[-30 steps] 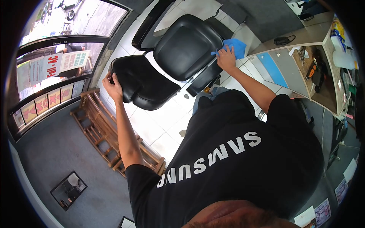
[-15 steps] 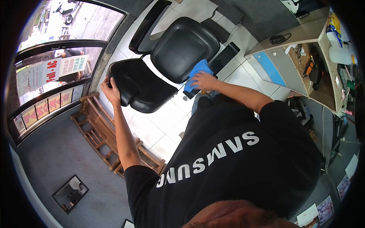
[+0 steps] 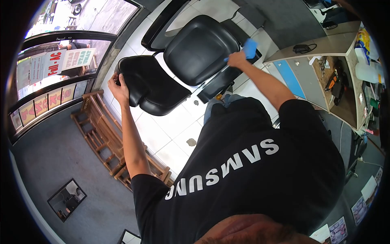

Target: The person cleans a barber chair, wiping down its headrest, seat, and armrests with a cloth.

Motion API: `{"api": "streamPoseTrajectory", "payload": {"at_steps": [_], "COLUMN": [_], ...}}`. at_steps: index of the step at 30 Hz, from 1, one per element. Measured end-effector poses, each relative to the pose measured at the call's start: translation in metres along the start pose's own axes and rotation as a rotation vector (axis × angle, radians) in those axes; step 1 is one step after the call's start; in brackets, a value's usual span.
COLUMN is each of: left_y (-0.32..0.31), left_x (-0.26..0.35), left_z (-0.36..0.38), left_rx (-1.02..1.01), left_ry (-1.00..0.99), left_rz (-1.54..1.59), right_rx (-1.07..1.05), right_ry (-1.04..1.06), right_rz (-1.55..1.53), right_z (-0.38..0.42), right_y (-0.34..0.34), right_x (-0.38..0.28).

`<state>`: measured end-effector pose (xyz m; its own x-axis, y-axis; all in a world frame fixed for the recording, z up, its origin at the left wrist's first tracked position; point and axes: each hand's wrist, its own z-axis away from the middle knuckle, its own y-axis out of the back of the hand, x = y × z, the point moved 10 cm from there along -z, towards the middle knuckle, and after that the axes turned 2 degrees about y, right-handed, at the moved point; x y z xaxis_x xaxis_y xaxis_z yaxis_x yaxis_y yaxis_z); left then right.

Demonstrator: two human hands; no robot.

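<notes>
A black padded chair takes up the upper middle, with its backrest toward me, its seat beyond and an armrest on the right. My left hand grips the left edge of the backrest, its fingers curled over the top corner. In my right hand is a blue cloth, held over the right armrest beside the seat. The cloth looks slightly blurred.
A bamboo bench stands at the left below the glass door. On the right is a cabinet with tools on its open shelf and a black cable on top. White tiles cover the floor.
My right hand has moved up and to the right along the armrest with the blue cloth. My left hand stays on the backrest. The view has shifted slightly.
</notes>
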<state>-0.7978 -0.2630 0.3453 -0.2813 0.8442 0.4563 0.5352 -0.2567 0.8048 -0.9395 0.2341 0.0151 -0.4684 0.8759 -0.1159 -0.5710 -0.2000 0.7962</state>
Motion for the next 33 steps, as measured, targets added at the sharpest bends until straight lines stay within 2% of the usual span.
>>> {"api": "streamPoseTrajectory", "payload": {"at_steps": [2,5,6,9,12,14,16,18,20,23,25,28,29,30,33], "left_y": [0.000,0.001,0.002,0.002,0.001,0.002,0.000,-0.001,0.000,0.000,-0.002,-0.003,-0.003,-0.002,0.000], "left_x": [-0.001,-0.004,-0.004,-0.003,-0.007,-0.006,-0.007,-0.010,-0.008,-0.009,-0.013,-0.016,-0.015,-0.015,-0.012], "left_z": [0.001,0.002,0.003,0.002,0.001,0.001,0.001,0.000,0.000,0.001,0.000,-0.001,-0.001,0.000,0.001], "left_rx": [-0.002,0.012,0.008,0.008,-0.003,0.002,0.004,0.006,0.007,0.002,0.001,-0.001,0.000,0.000,0.024], "left_ry": [-0.003,0.020,0.025,0.016,0.031,0.032,0.030,0.027,0.020,0.020,0.024,0.030,0.033,0.036,0.000], "left_rz": [-0.003,0.044,0.033,0.014,0.035,0.042,0.052,0.058,0.045,0.041,0.047,0.063,0.070,0.075,0.076], "right_rx": [-0.128,-0.270,-0.274,-0.198,-0.236,-0.282,-0.160,-0.177,0.005,-0.056,-0.073,-0.239,-0.250,-0.204,-0.215], "right_ry": [0.078,0.290,0.360,0.510,0.550,0.528,0.411,0.300,0.085,0.026,0.027,0.299,0.310,0.448,0.530], "right_rz": [-0.128,-0.177,-0.184,-0.278,-0.328,-0.288,-0.171,-0.115,-0.081,-0.042,-0.034,-0.042,-0.050,-0.029,-0.478], "right_z": [-0.012,0.025,0.033,0.046,0.049,0.018,0.003,-0.006,-0.013,-0.008,-0.015,0.001,0.008,0.025,0.056], "right_y": [-0.042,-0.058,-0.065,-0.066,-0.040,-0.047,-0.022,0.005,0.039,0.058,0.030,-0.036,-0.050,-0.054,-0.067], "right_x": [-0.071,-0.189,-0.216,-0.241,-0.196,-0.148,-0.075,-0.010,0.042,0.041,0.008,-0.101,-0.136,-0.175,-0.245]}}
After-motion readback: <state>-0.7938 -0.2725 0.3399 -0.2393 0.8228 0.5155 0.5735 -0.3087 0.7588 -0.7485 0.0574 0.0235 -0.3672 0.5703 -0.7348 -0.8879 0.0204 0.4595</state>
